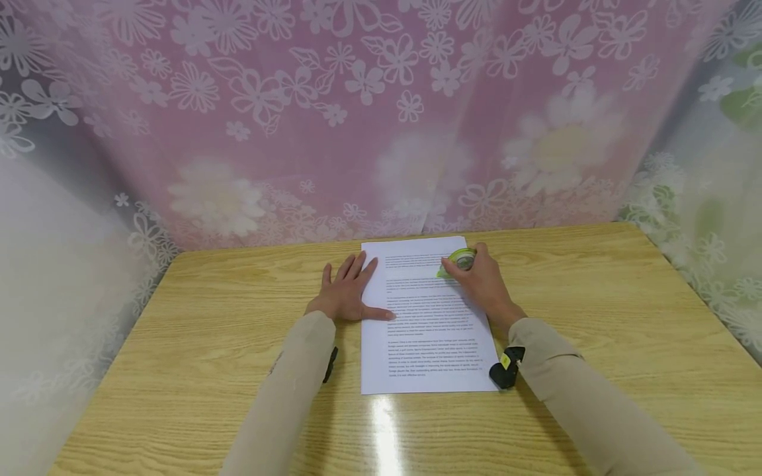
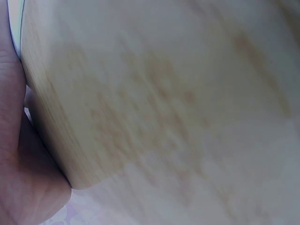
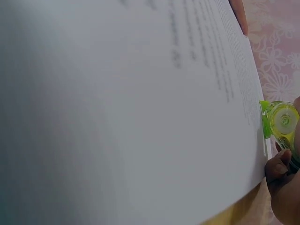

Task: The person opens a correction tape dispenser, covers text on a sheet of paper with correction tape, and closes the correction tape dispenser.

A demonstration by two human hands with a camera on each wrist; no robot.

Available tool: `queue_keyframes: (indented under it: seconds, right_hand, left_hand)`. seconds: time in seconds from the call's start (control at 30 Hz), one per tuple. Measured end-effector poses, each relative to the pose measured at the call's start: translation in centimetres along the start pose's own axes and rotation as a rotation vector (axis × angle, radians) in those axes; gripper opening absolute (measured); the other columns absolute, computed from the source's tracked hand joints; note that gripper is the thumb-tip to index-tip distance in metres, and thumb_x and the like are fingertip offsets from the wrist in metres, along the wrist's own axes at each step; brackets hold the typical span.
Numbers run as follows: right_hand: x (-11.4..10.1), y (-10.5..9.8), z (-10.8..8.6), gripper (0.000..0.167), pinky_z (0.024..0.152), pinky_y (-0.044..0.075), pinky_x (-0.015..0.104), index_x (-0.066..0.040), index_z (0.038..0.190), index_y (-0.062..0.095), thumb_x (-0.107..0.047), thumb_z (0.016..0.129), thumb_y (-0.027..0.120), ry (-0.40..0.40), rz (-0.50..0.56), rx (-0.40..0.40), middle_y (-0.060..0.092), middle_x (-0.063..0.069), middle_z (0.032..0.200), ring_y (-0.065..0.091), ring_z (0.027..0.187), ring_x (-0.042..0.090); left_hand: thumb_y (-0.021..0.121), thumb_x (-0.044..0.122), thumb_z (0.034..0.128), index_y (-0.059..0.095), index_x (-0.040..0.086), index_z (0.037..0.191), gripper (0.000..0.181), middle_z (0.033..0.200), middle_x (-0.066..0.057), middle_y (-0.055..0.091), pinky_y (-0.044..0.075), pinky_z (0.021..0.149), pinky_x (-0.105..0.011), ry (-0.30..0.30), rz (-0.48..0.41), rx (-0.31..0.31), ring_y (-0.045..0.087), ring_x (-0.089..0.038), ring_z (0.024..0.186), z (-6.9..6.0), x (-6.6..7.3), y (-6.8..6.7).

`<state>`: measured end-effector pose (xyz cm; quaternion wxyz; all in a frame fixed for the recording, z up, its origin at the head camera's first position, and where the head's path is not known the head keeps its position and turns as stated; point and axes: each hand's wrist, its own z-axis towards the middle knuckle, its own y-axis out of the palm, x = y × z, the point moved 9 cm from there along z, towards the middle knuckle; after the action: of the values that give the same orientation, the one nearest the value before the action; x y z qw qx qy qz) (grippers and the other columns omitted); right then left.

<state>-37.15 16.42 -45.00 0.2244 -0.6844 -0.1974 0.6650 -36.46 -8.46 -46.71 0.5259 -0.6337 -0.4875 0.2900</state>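
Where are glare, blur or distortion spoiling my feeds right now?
Head: a bright glare streak on the table just below the paper, whose print is too small to read reliably; left wrist: the table's grain blurred across most of the frame; right wrist: the paper's edge bowed, its nearest print smeared, dark shading at left, the green tape roller sharper.

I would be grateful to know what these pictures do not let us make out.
- Printed text on the paper: too small to read in the head view, blurred in the right wrist view.
- Green dispenser: partly covered by the right hand in the head view.
- Left hand: largely cut off by the left edge in the left wrist view.
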Motion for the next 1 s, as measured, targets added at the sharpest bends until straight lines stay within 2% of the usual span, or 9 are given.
queue_keyframes:
  seconds: [0.27,0.5,1.0]
  right_hand:
    - [0.1,-0.3,0.1,0.065,0.074,0.044,0.037,0.003,0.123,0.035,-0.044,0.090,0.065,-0.006,-0.030,0.007,0.053,0.018,0.101,0.053,0.086,0.029]
    - [0.2,-0.6,0.4,0.072,0.076,0.046,0.039,0.005,0.126,0.034,-0.049,0.088,0.064,-0.010,-0.060,0.010,0.054,0.020,0.103,0.056,0.088,0.030]
    - [0.4,-1.1,0.3,0.071,0.072,0.046,0.037,0.006,0.127,0.034,-0.046,0.089,0.064,-0.020,-0.095,0.020,0.055,0.020,0.102,0.056,0.086,0.029]
  left_hand:
    - [0.048,0.089,0.0659,-0.004,0.030,0.154,0.118,0.159,0.000,-0.012,-0.005,0.109,-0.059,0.001,-0.010,0.000,-0.008,-0.021,0.144,0.1,-0.1,0.1]
    - [0.049,0.089,0.0658,-0.004,0.030,0.154,0.119,0.159,0.000,-0.013,-0.006,0.108,-0.059,0.001,-0.014,-0.007,-0.009,-0.021,0.144,0.3,-0.2,0.1]
    - [0.049,0.088,0.0667,-0.003,0.029,0.154,0.118,0.159,0.000,-0.011,-0.005,0.109,-0.059,0.001,-0.011,-0.008,-0.008,-0.022,0.144,-0.1,0.1,-0.1]
